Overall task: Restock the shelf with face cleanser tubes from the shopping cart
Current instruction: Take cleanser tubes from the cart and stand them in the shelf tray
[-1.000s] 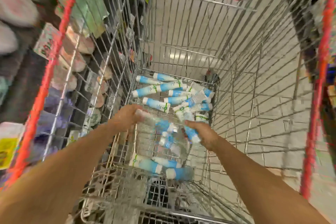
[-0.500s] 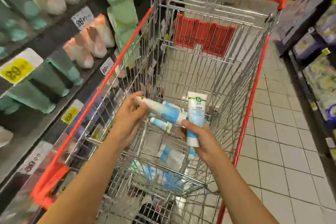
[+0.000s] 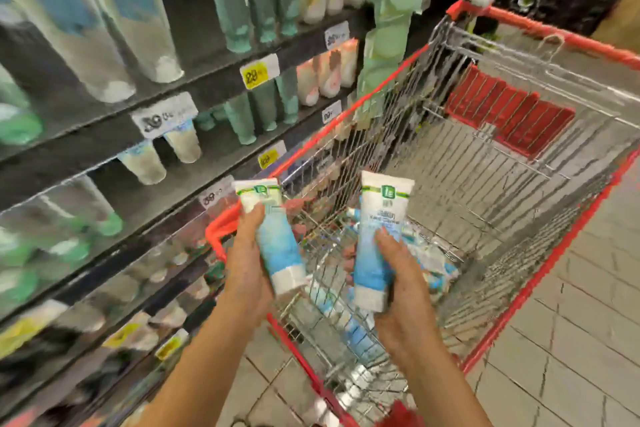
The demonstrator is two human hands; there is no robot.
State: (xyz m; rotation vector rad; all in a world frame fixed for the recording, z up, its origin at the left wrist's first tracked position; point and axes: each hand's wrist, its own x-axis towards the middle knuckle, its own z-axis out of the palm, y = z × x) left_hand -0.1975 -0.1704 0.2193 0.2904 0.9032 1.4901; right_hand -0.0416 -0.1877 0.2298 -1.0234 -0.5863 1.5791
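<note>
Left hand (image 3: pixel 247 265) and right hand (image 3: pixel 401 291) each grip one cleanser tube (image 3: pixel 277 239) upright above the shopping cart (image 3: pixel 519 163), beside the shelf (image 3: pixel 145 107).

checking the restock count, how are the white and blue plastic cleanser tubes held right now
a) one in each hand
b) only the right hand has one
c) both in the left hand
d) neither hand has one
A: the left hand grips one white and blue plastic cleanser tube and the right hand grips a second white and blue tube, both cap down above the red-rimmed wire shopping cart.
</note>
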